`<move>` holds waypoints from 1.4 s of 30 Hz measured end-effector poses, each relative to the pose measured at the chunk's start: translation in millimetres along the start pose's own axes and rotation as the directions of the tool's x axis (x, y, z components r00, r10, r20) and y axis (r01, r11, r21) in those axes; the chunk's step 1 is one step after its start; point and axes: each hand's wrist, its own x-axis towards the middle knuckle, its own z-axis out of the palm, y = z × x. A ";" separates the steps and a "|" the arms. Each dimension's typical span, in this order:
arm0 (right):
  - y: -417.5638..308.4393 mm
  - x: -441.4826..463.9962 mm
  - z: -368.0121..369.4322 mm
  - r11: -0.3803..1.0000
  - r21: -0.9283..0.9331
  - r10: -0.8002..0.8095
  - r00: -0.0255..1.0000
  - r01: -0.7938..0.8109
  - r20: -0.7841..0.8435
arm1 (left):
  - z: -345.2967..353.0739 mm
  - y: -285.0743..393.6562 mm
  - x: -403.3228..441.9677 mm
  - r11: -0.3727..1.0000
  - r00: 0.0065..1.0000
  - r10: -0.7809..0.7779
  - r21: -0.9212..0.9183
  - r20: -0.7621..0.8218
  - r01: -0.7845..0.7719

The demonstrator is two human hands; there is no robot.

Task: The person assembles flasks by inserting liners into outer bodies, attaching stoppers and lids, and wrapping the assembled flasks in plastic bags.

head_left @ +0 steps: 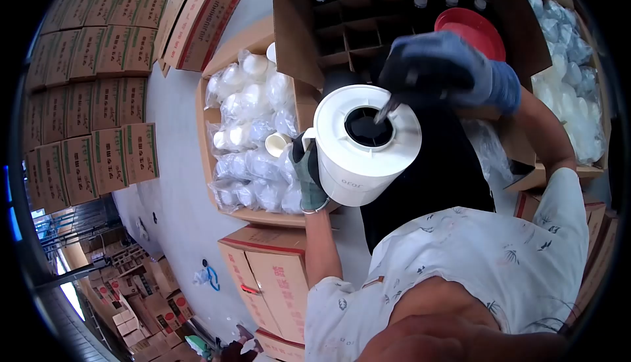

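**Container Support at the Handle Side**

My left hand [309,168] is closed on the handle side of the white container [360,165], apparently to steady it with its dark opening [369,129] facing up. The container is above my lap. My right hand [430,69] is over the rim; blur hides its grip, so I cannot tell.

Clearance: the divided carton [294,23] limits forward room; bare floor [177,145] lies farther left.
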 end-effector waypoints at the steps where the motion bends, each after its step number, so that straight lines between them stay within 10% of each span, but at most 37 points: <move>1: -16.9 16.5 3.9 0.976 -0.190 -0.075 0.982 0.107 0.171 | -0.8 -2.9 -0.9 0.999 1.000 -0.017 -0.032 0.020 0.018; 9: -44.4 30.0 21.6 0.965 -0.212 -0.053 0.906 0.155 0.419 | 20.4 23.7 -18.6 0.996 0.990 -0.004 0.086 0.139 -0.008; 11: -46.8 19.3 28.0 0.975 -0.222 0.042 0.957 0.024 0.287 | 20.1 32.0 -17.0 0.998 0.989 -0.034 0.049 0.144 0.027; 15: -35.1 1.1 39.6 0.933 -0.113 0.332 0.939 -0.340 -0.085 | 28.9 38.0 -20.0 0.802 0.885 0.463 0.402 0.046 -0.441; 17: -20.0 -10.4 47.6 0.718 -0.169 0.665 0.738 -0.675 -0.118 | 53.7 56.0 -29.1 0.619 0.742 0.665 0.493 0.087 -0.612; 18: -17.1 -18.0 52.4 0.654 0.070 0.747 0.629 -0.753 -0.213 | 54.0 63.5 -26.6 0.313 0.597 0.738 0.623 0.316 -0.717; 19: 23.7 -41.5 62.7 0.689 0.353 0.713 0.679 -0.633 -0.176 | 58.3 64.7 -25.4 0.322 0.600 0.734 0.614 0.318 -0.720; 22: 34.6 -49.2 38.3 -0.124 0.777 0.846 0.343 -0.617 0.408 | 66.1 60.6 -29.1 0.485 0.717 0.654 0.594 0.241 -0.642; 24: 59.6 -60.2 24.6 0.665 0.348 0.710 0.704 -0.661 -0.021 | 66.7 48.8 -30.1 0.723 0.877 0.470 0.528 0.097 -0.446; 27: 53.5 -68.3 -4.6 0.454 0.628 0.874 0.453 -0.632 -0.177 | 61.0 18.8 -36.0 0.986 0.999 -0.049 0.162 0.017 0.046; 29: 96.3 -115.3 -28.7 0.386 0.431 0.915 0.278 -0.815 -0.293 | 57.6 26.6 -54.8 0.805 0.989 -0.083 0.593 0.122 -0.006; 32: 188.1 -241.3 -48.3 0.327 0.499 0.939 0.218 -0.802 -0.265 | 30.7 46.3 -57.1 0.752 0.827 -0.126 0.596 0.548 -0.280; 33: 197.9 -263.0 -55.7 0.170 0.368 0.946 0.047 -0.914 -0.320 | 21.0 56.3 -48.7 0.888 0.764 -0.332 0.457 0.553 0.054; 35: 239.1 -323.3 -72.8 0.069 -0.155 0.891 0.130 -0.986 -0.435 | -32.6 45.8 -11.7 0.882 0.745 -0.446 0.383 0.497 0.273; 37: 239.5 -332.1 -70.8 0.156 -0.290 0.817 0.288 -0.944 -0.499 | -68.1 12.4 32.9 0.934 0.988 -0.153 0.326 -0.012 0.148; 39: 227.6 -300.7 -59.0 0.309 -0.265 0.806 0.399 -0.914 -0.437 | -116.3 -24.6 86.4 0.394 0.971 -0.036 0.889 -0.237 0.232; 42: 164.5 -201.2 -13.1 0.398 0.053 0.846 0.344 -0.916 -0.408 | -182.6 -128.9 142.9 -0.099 0.965 -0.111 0.969 -0.237 0.226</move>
